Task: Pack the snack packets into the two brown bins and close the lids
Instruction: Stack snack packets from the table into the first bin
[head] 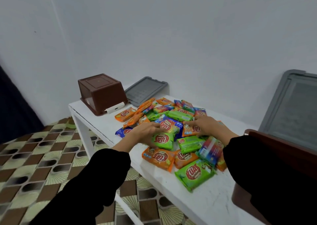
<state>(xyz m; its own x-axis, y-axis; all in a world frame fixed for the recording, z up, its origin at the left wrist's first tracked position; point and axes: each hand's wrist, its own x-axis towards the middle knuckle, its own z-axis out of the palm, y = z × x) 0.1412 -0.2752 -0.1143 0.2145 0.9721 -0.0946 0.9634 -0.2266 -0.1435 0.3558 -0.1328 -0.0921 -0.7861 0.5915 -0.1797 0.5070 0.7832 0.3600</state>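
Several snack packets [164, 158] in orange, green and blue lie in a loose heap on the white table [103, 122]. My left hand [147, 130] lies on the heap's left side, fingers spread over a green packet [162, 140]. My right hand [205, 124] rests flat on an orange packet [190, 129] in the middle of the heap. A brown bin [101, 92] stands upside down at the table's far left corner. Its grey lid [145, 90] lies beside it against the wall. A second brown bin [277, 149] shows at the right, partly behind my sleeve.
A large grey lid [295, 108] leans up at the far right behind the second bin. The table stands against a white wall. Patterned tiled floor [34, 156] stretches to the left, below the table's edge.
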